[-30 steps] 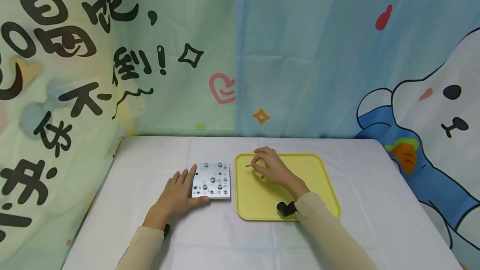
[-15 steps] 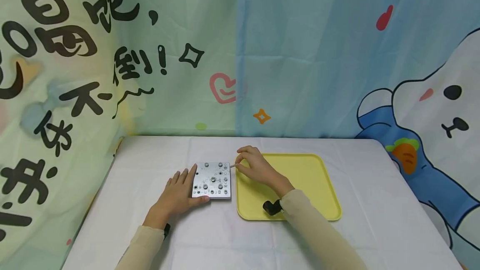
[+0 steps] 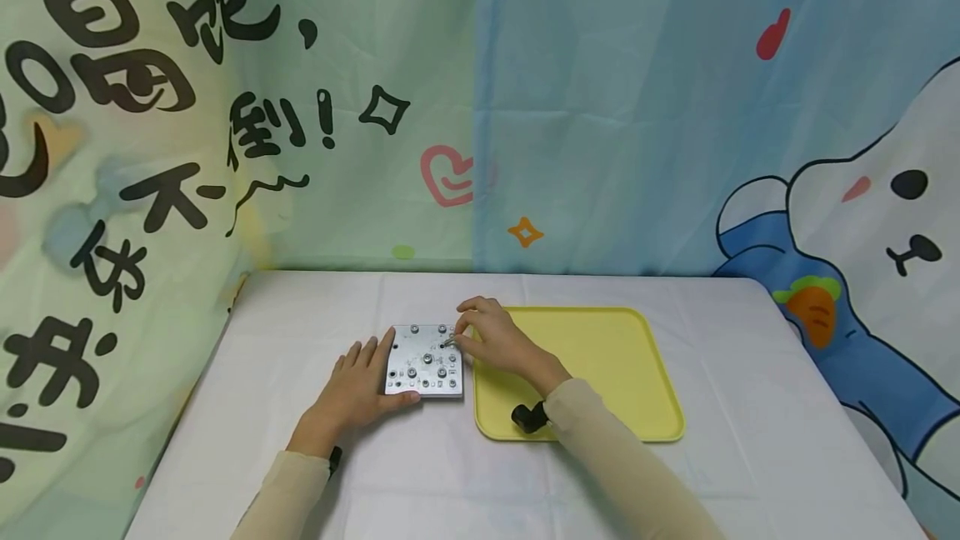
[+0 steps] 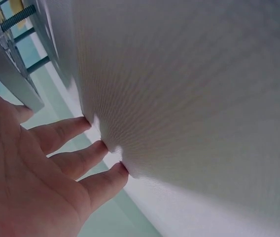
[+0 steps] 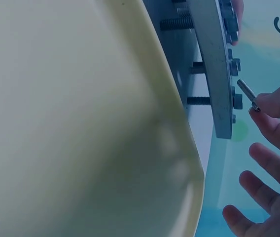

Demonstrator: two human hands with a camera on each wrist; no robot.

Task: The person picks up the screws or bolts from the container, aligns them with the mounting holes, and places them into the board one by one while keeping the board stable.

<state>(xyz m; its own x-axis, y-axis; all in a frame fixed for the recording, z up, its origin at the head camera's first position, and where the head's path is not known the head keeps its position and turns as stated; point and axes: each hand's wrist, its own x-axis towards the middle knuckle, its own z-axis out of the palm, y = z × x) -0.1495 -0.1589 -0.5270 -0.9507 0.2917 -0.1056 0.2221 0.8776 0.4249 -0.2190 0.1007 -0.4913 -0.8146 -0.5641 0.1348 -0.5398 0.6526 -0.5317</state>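
A silver metal plate [image 3: 407, 352] with several bolts through it lies on the white-covered table. My left hand [image 3: 354, 386] spreads along its left side, index finger at the left edge and thumb at the front edge; in the left wrist view the other fingertips [image 4: 118, 170] press the cloth. My right hand [image 3: 495, 342] pinches a small threaded bolt [image 5: 247, 90] between thumb and index finger, over the plate's upper right part. The right wrist view shows the bolt tilted, apart from the plate's top face, with bolt shanks [image 5: 199, 100] sticking out below the plate.
Right of the plate stands a yellow tray [image 3: 592, 373], partly under my right forearm. A black wrist camera [image 3: 529, 417] sits at the right cuff, over the tray. Printed curtains [image 3: 600, 148] hang behind the table.
My right hand has moved left with the bolt, from above the tray to above the plate's upper right part. The left hand and the plate have stayed put.
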